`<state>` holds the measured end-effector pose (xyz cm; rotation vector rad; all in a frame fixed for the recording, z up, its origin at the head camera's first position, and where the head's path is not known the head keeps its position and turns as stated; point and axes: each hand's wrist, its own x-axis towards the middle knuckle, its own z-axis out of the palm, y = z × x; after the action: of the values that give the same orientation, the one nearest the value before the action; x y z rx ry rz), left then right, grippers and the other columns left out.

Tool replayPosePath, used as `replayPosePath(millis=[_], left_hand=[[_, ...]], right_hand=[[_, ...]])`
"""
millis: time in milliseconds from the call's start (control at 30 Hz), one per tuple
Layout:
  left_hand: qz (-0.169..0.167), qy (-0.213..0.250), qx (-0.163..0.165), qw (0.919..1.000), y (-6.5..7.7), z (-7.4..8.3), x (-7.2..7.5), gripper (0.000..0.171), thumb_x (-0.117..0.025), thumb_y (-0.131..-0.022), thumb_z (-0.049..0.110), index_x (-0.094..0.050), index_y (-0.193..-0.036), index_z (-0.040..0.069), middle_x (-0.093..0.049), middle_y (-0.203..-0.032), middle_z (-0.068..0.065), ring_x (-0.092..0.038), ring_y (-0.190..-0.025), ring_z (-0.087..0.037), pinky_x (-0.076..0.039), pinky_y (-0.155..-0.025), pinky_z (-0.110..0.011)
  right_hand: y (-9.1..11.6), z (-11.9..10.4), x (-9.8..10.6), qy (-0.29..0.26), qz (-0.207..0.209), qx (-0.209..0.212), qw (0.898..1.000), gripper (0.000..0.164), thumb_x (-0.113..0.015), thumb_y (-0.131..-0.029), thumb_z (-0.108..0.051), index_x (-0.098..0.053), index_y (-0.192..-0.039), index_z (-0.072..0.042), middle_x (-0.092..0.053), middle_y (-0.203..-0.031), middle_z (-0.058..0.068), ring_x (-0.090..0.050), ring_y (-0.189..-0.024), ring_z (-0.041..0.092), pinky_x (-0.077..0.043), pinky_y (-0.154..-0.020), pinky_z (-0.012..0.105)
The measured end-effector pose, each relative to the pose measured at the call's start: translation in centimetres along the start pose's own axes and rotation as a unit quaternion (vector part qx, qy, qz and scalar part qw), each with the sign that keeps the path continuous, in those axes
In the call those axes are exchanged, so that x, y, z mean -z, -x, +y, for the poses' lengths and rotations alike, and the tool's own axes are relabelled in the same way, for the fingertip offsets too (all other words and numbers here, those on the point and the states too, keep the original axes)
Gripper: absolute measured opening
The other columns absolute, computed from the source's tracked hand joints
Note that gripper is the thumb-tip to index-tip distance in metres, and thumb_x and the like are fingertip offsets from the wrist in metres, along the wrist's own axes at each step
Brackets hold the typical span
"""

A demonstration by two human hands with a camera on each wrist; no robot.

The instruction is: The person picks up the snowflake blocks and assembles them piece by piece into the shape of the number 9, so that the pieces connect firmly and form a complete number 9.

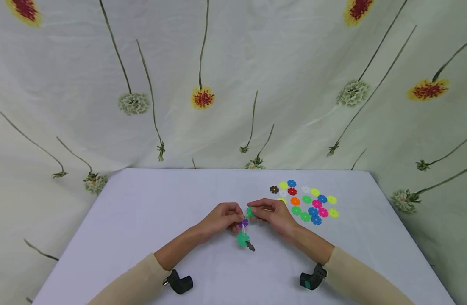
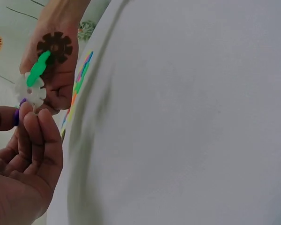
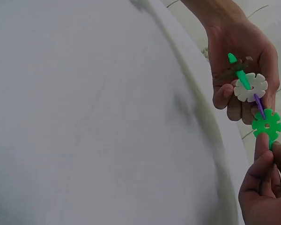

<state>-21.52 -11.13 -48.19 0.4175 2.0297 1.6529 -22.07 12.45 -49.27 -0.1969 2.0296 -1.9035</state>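
Note:
A chain of notched plastic discs hangs between the two hands. From its low end come a brown disc (image 2: pixel 55 48), a green disc (image 1: pixel 243 239), a white disc (image 3: pixel 251 87) and a purple disc (image 1: pixel 244 223), with another green disc (image 3: pixel 267 125) beyond. My left hand (image 1: pixel 223 219) pinches the purple disc between thumb and fingers. At the upper end, my right hand (image 1: pixel 271 214) pinches a green disc (image 1: pixel 250 211), which shows edge-on in the right wrist view, right at the neighbouring green one. Fingertips partly hide both pinched discs.
Loose notched discs in several colours lie on the white table (image 1: pixel 149 203) beyond the right hand, among them an orange disc (image 1: pixel 295 201) and a red disc (image 1: pixel 292 191). A flower-patterned cloth (image 1: pixel 233 51) hangs behind the table. Each wrist wears a black camera (image 1: pixel 182 283).

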Motion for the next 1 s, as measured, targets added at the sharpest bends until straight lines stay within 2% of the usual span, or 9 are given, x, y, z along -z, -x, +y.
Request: replayPosePath(millis=[133, 367, 567, 700, 1000], left_hand=[[-0.002, -0.005, 0.006, 1.0, -0.1, 0.4, 0.0, 0.015, -0.064, -0.105, 0.015, -0.066, -0.106, 0.0, -0.068, -0.081, 0.005, -0.061, -0.071, -0.01, -0.057, -0.071, -0.025], [0.036, 0.002, 0.011, 0.9993, -0.6, 0.3, -0.2, 0.021, -0.064, -0.106, 0.02, -0.064, -0.115, 0.001, -0.069, -0.087, 0.002, -0.065, -0.08, -0.011, -0.06, -0.078, -0.027], [0.047, 0.028, 0.013, 0.9984, -1.0, 0.4, -0.5, 0.02, -0.067, -0.103, 0.018, -0.064, -0.113, 0.001, -0.066, -0.088, -0.001, -0.062, -0.08, -0.011, -0.058, -0.075, -0.026], [0.045, 0.034, 0.01, 0.9983, -1.2, 0.5, -0.7, 0.018, -0.069, -0.1, 0.015, -0.066, -0.11, 0.001, -0.066, -0.084, 0.0, -0.061, -0.078, -0.01, -0.057, -0.074, -0.024], [0.064, 0.031, 0.005, 0.9974, -1.3, 0.1, -1.1, 0.014, -0.068, -0.096, 0.01, -0.067, -0.105, 0.0, -0.066, -0.08, 0.003, -0.061, -0.075, -0.009, -0.054, -0.072, -0.022]], right_hand=[[0.3, -0.6, 0.3, 0.012, -0.031, -0.006, 0.999, 0.035, -0.07, -0.105, -0.019, -0.073, -0.136, -0.003, -0.08, -0.11, -0.003, -0.076, -0.093, 0.016, -0.06, -0.087, 0.025], [0.5, -1.3, 0.7, 0.004, -0.055, 0.014, 0.998, 0.038, -0.064, -0.107, -0.012, -0.065, -0.142, 0.002, -0.076, -0.107, -0.003, -0.079, -0.097, 0.021, -0.063, -0.091, 0.028], [0.3, -0.9, 0.6, 0.013, -0.053, 0.01, 0.998, 0.042, -0.067, -0.106, -0.016, -0.058, -0.144, 0.002, -0.075, -0.1, -0.003, -0.08, -0.096, 0.026, -0.062, -0.086, 0.027], [0.4, -0.7, 0.5, 0.017, -0.052, 0.013, 0.998, 0.039, -0.068, -0.106, -0.016, -0.059, -0.14, 0.0, -0.076, -0.099, -0.004, -0.08, -0.094, 0.022, -0.063, -0.085, 0.027], [0.7, -0.8, 0.4, 0.049, -0.043, 0.017, 0.998, 0.033, -0.07, -0.105, -0.02, -0.064, -0.132, -0.003, -0.075, -0.1, 0.001, -0.078, -0.096, 0.027, -0.064, -0.086, 0.028]])
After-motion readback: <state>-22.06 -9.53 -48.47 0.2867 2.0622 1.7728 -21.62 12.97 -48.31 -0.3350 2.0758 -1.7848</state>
